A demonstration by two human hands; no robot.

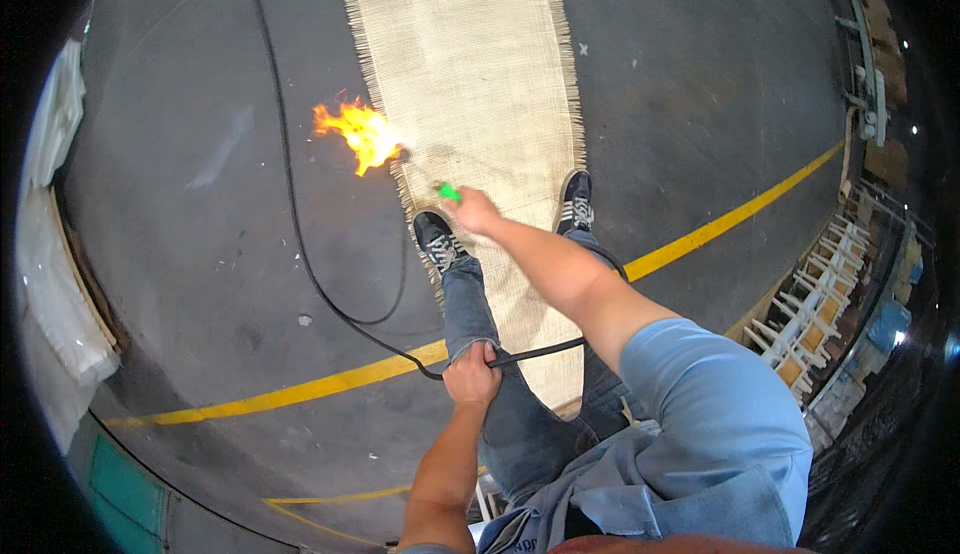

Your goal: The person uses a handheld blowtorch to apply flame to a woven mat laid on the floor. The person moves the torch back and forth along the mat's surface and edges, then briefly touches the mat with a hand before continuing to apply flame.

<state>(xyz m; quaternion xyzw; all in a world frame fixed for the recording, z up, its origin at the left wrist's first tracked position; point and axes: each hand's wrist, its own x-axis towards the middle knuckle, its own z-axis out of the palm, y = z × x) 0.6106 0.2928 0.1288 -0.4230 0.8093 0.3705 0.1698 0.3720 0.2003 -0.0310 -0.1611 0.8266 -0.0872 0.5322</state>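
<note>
My right hand is closed around the green handle of a gas torch. From the torch head, an orange flame shoots leftward past the frayed left edge of a long woven straw-coloured mat. The mat runs away from me between my feet. Close to my left knee, my left hand is wrapped round a black hose. That hose passes across my legs to the right, and its other stretch loops over the floor to the left. The fingertips of my right hand are partly hidden.
My dark shoes stand at the mat's sides. Yellow lines cross the grey floor. White wrapped sheets lie along the left edge. At right stand a rack of pale slats and stacked cardboard.
</note>
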